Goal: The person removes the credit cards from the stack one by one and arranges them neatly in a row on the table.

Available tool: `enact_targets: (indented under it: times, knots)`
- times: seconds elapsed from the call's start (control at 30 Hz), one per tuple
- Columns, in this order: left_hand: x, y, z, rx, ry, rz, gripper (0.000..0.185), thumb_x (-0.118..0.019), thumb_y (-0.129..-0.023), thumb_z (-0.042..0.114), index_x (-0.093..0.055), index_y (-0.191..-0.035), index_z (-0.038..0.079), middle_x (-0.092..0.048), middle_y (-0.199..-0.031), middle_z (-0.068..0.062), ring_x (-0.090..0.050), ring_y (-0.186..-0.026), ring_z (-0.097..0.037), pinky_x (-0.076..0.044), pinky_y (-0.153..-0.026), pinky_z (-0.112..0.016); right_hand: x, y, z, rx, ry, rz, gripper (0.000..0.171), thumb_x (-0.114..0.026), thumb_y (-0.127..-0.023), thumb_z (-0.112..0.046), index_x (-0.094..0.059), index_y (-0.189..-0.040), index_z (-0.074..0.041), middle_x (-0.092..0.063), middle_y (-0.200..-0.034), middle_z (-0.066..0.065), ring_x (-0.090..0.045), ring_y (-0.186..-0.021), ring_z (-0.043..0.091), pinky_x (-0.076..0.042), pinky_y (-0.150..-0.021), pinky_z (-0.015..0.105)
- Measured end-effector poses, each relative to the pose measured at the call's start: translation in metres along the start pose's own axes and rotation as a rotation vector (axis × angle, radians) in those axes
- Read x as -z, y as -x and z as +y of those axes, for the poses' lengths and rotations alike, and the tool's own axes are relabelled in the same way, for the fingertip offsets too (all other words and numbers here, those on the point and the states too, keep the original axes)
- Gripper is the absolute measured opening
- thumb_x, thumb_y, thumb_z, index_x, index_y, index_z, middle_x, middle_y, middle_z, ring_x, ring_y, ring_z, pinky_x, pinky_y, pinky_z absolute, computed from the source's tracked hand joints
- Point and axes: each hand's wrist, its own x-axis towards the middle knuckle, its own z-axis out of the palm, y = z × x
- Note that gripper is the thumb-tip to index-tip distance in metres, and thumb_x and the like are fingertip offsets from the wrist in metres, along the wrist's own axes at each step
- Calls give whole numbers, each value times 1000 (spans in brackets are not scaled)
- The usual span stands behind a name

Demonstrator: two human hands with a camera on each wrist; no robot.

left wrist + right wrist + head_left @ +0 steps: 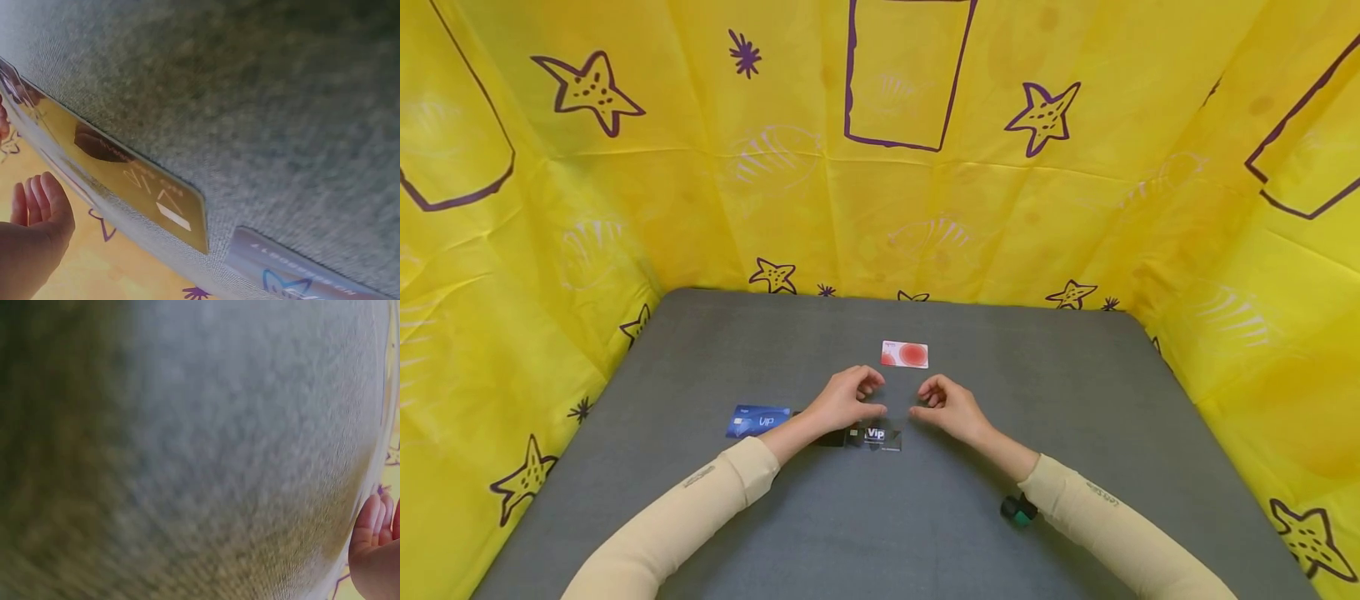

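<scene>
My left hand (847, 402) hovers at the middle of the table with its fingers loosely curled and nothing between them. Facing it across a small gap, my right hand (953, 408) is curled the same way and also holds nothing. Just beyond both hands lies a white card with red circles (905, 354). Below the left hand is a dark grey Vip card (887, 440). A black card (832, 439) next to it is partly hidden by the left wrist. Farther left lies a blue VIP card (758, 419). The left wrist view shows a shiny card (147, 184) reflecting yellow.
The cards lie on a grey cloth-covered table (1030, 350). Yellow curtains (820, 200) with starfish drawings enclose its back and sides. A black and green device (1018, 509) shows at the right sleeve.
</scene>
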Motion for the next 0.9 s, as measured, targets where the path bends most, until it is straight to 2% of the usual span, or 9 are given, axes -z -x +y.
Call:
enact_targets:
  times: [0.3, 0.9]
  knots:
    - [-4, -13, -2, 41, -10, 15, 40, -83, -76, 12, -63, -109, 1, -63, -102, -14, -59, -90, -22, -51, -81, -33, 4, -8, 3, -25, 33, 21, 31, -85, -74, -18, -63, -93, -10, -60, -83, 2, -54, -75, 15, -43, -68, 25]
    - [-4, -37, -4, 148, -34, 51, 41, -84, -76, 14, -63, -110, 2, -60, -97, -10, -54, -89, -21, -47, -82, -33, 11, -32, 10, -42, 74, 65, 32, -85, -75, -19, -63, -96, -7, -63, -89, 5, -53, -77, 17, -43, -72, 28]
